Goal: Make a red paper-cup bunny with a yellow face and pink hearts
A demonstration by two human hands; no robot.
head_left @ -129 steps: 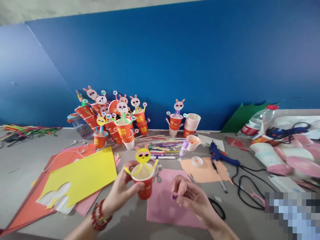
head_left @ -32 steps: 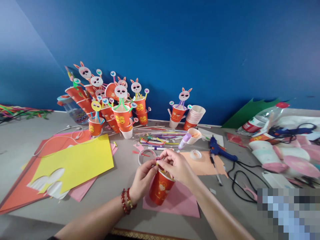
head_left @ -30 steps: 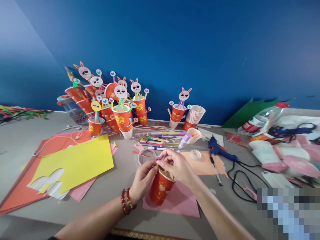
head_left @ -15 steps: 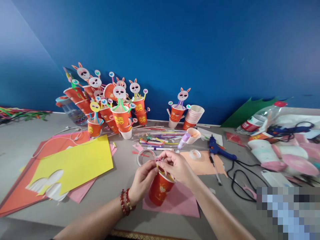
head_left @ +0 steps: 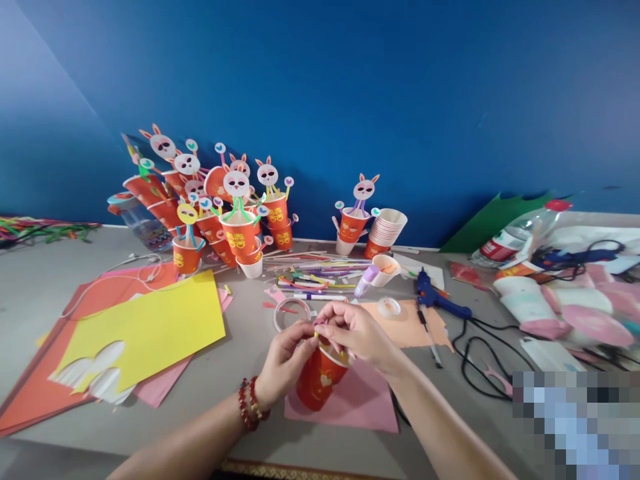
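Note:
A red paper cup (head_left: 323,379) with a gold and white print leans a little over a pink sheet (head_left: 357,403). At its rim, my left hand (head_left: 285,353) pinches a short yellow strip (head_left: 317,335). My right hand (head_left: 353,330) has its fingers closed over the same rim, touching my left fingertips; what it grips is mostly hidden, with a small pinkish bit showing between the hands. A roll of tape (head_left: 291,315) lies just behind my left hand.
Red cups with rabbit faces (head_left: 236,183) stand at the back left, near a cup stack (head_left: 387,230). Yellow paper (head_left: 145,333) lies left. A blue glue gun (head_left: 443,300), its black cord and a bottle (head_left: 520,233) are at right, with pens and strips behind the hands.
The view has shifted slightly. Both hands stay at the cup's rim with almost the same pose, and a little more of the yellow strip shows between the fingers.

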